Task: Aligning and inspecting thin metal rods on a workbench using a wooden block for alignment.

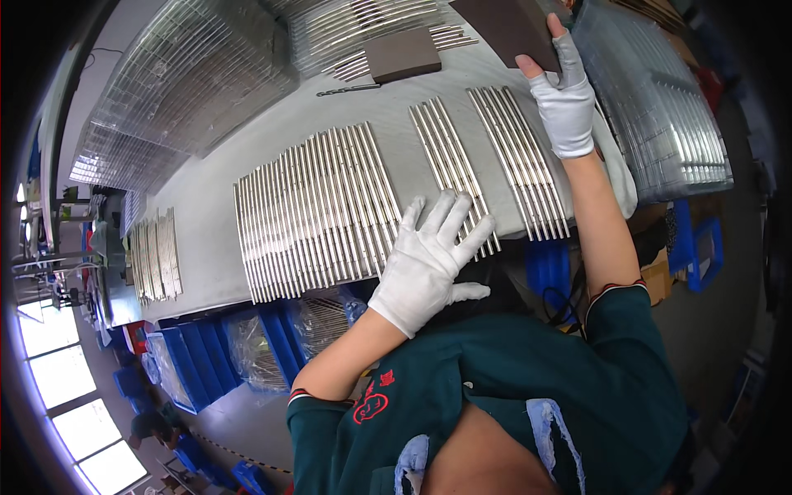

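Note:
My left hand [433,256], in a white glove, lies with fingers spread over the near ends of a small group of shiny metal rods [441,136]. My right hand [565,99], in a white glove with bare fingertips, grips the edge of a dark brown flat block [516,33] at the far right of the table. Between my hands lies another row of metal rods [520,161]. Left of my left hand, a wide row of rods [313,210] lies side by side. A second brown block [404,54] rests on rods at the back, beside a drill bit [348,90].
Stacked clear plastic trays stand at the back left [198,82] and far right [652,107]. A short group of rods [155,256] lies at the table's left end. Blue bins [194,363] with bagged rods sit below the near edge. Another person [157,429] is at lower left.

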A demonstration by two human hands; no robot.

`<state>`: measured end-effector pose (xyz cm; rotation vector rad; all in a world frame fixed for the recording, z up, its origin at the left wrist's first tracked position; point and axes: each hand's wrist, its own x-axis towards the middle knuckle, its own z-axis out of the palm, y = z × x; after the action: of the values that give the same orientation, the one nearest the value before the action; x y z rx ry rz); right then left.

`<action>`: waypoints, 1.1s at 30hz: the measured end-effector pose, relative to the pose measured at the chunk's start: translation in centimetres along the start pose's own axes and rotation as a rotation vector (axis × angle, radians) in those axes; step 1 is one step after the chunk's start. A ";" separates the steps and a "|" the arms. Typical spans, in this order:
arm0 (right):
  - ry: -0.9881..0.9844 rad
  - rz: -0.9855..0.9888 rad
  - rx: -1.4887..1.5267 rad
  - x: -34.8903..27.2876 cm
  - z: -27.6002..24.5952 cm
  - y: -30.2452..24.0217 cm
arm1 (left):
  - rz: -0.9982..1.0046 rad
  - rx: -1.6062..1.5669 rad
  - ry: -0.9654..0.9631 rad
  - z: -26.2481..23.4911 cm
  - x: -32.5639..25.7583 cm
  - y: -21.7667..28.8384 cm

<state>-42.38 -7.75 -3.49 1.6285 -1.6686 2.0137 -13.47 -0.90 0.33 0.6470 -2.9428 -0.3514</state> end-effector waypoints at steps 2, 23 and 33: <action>-0.007 0.043 0.086 0.0 0.0 -0.1 | 0.051 -0.036 0.010 0.4 0.9 0.2; 0.007 0.007 0.013 0.2 -0.3 0.4 | -0.029 0.043 0.042 -1.2 -0.8 0.0; 0.023 -0.006 0.027 0.3 -0.1 0.2 | -0.027 -0.005 0.071 0.5 -1.5 -2.1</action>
<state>-42.68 -7.93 -3.36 1.6105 -1.6348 2.0531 -11.36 -2.02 -0.76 0.6849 -2.8679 -0.3309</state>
